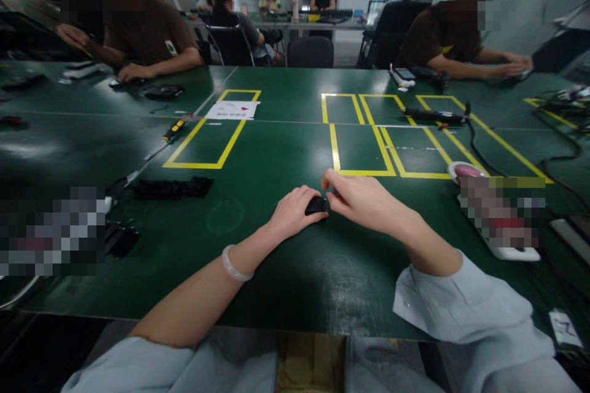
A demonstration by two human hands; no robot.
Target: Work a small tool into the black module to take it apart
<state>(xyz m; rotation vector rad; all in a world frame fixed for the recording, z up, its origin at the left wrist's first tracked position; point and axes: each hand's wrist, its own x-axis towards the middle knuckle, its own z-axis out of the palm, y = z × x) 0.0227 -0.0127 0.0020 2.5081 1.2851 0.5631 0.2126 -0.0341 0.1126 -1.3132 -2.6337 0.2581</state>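
Head view: left hand (292,214) curls closed around a small black part (316,205), right hand (364,199) pinching its end.

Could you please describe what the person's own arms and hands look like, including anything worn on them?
The left hand and right hand are bare, with no gloves. A smooth, pale, translucent bangle circles the left wrist. Both arms wear loose pale blue-grey fabric: the left sleeve ends near the elbow, and the right sleeve ends mid-forearm in a wide, open cuff.
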